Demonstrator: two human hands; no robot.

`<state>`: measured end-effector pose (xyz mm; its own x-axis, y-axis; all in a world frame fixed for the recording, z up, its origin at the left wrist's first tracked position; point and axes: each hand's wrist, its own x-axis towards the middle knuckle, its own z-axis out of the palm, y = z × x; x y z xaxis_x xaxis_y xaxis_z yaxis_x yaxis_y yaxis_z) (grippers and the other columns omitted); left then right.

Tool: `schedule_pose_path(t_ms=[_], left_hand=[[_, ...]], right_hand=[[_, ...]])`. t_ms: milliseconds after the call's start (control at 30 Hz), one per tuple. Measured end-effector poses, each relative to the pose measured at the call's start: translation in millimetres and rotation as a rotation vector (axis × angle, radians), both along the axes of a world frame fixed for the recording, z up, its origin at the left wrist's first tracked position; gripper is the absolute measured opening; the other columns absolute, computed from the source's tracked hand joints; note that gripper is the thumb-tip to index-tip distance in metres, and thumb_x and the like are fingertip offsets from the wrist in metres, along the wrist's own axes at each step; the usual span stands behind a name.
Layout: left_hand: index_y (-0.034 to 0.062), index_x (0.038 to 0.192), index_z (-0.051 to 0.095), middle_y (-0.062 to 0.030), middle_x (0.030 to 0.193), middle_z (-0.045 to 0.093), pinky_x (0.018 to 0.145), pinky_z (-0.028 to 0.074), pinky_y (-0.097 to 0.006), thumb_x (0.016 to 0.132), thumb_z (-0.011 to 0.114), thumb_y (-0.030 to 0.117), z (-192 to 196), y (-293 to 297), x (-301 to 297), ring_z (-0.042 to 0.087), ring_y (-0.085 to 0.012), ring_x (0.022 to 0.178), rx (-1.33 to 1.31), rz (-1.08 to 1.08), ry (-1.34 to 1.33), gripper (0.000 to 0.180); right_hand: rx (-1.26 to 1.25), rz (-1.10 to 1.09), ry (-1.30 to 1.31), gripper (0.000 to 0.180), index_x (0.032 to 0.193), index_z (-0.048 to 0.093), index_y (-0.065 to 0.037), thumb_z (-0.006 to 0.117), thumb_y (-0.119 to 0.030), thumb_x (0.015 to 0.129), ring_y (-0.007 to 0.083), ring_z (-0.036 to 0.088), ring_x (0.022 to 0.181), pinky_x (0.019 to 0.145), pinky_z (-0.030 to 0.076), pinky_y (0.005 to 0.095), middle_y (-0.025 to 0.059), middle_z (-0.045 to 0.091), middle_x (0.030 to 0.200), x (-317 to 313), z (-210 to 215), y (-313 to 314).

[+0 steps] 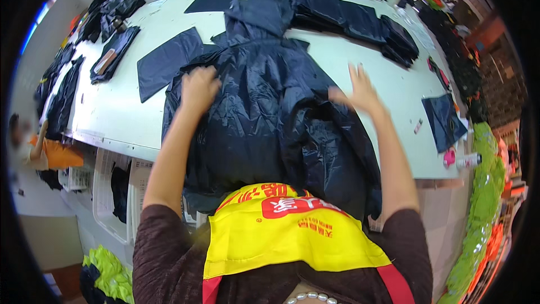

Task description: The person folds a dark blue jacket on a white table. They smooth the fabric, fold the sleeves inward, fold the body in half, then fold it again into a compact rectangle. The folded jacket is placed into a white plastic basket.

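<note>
A dark navy hooded jacket (242, 112) in shiny, crinkled fabric lies spread on the white table in front of me. Its hood (256, 19) points to the far side and its lower part hangs over the near edge, against my yellow apron (281, 236). My left hand (201, 87) is over the jacket's left shoulder, blurred, its fingers loosely bent and apart with nothing visible in them. Over the right side of the jacket, my right hand (359, 93) is open with fingers spread. Whether either palm touches the fabric is hard to tell.
Folded dark pieces (171, 62) lie left of the jacket, and stacks of dark folded garments (343, 17) lie beyond it. A dark cloth piece (444, 121) and a bottle (468, 161) are at the right edge. White crates (112, 191) stand below the table.
</note>
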<state>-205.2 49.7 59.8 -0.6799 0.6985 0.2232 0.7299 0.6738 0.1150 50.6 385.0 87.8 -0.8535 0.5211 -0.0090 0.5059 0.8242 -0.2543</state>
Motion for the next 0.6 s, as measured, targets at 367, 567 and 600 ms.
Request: schedule_pose_path(t_ms=[367,567,600], left_hand=[[0.0126,0.139,0.04,-0.0144,0.148,0.03,0.107,0.02,-0.057,0.08,0.058,0.055,-137.1,-21.0,12.0,0.022,-0.032,0.138,0.048,-0.119,-0.301,0.074],[0.0127,0.134,0.047,-0.0133,0.145,0.036,0.103,0.027,-0.052,0.081,0.064,0.043,-133.7,-35.8,-13.3,0.028,-0.0306,0.136,0.1,-0.293,-0.377,0.063],[0.0135,0.133,0.049,-0.0127,0.145,0.036,0.103,0.028,-0.051,0.081,0.063,0.043,-127.8,-33.4,-12.7,0.028,-0.0303,0.136,0.086,-0.307,-0.387,0.062]], right_hand=[[0.165,-0.214,0.002,0.075,0.137,0.038,-0.009,0.064,0.004,0.067,0.0335,0.053,0.096,0.077,0.05,0.0412,0.0136,0.051,0.102,81.0,-149.9,-60.6],[0.373,-0.301,-0.288,0.047,0.133,0.038,-0.013,0.042,-0.001,0.088,0.0349,0.058,0.09,0.075,0.051,0.0433,0.0159,0.049,0.1,129.2,-157.1,70.1],[0.366,-0.288,-0.295,0.051,0.134,0.038,-0.012,0.045,0.002,0.086,0.0351,0.059,0.091,0.077,0.05,0.043,0.0168,0.05,0.103,133.9,-155.5,78.9]])
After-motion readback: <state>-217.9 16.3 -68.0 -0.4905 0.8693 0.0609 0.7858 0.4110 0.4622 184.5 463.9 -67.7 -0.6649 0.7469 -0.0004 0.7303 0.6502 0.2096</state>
